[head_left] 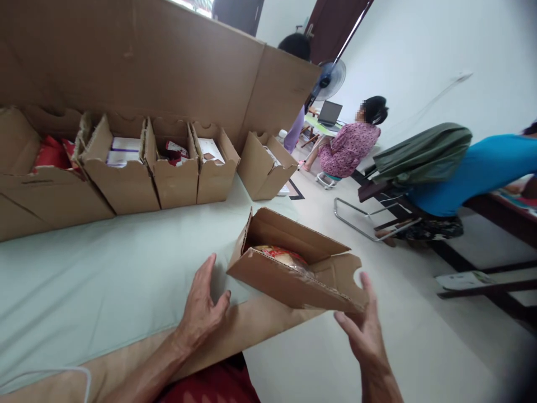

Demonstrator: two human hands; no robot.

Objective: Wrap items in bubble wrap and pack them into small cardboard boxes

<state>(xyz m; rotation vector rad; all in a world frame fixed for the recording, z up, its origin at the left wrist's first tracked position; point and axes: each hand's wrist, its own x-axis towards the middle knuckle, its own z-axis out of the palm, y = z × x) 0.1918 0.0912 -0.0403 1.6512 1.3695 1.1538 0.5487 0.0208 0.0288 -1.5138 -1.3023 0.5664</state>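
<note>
A narrow open-topped cardboard box (289, 285) lies at an angle over the near right edge of the table. Inside it is a clear plastic package with red and yellow print (285, 256); what the package contains I cannot make out. My left hand (203, 305) is just left of the box, apart from it, with thumb and fingers spread. At the box's right end, by the cut-out notch, is my right hand (364, 324). Its thumb and fingers are stretched apart around the corner and appear to touch the cardboard.
Several cardboard bins (174, 179) with packets and small boxes line the table's back, before a tall cardboard panel (188, 61). Another bin (268, 173) stands at the far right corner. A white cable (84, 370) lies front left. Seated people (348, 143) and a fan (331, 81) are beyond.
</note>
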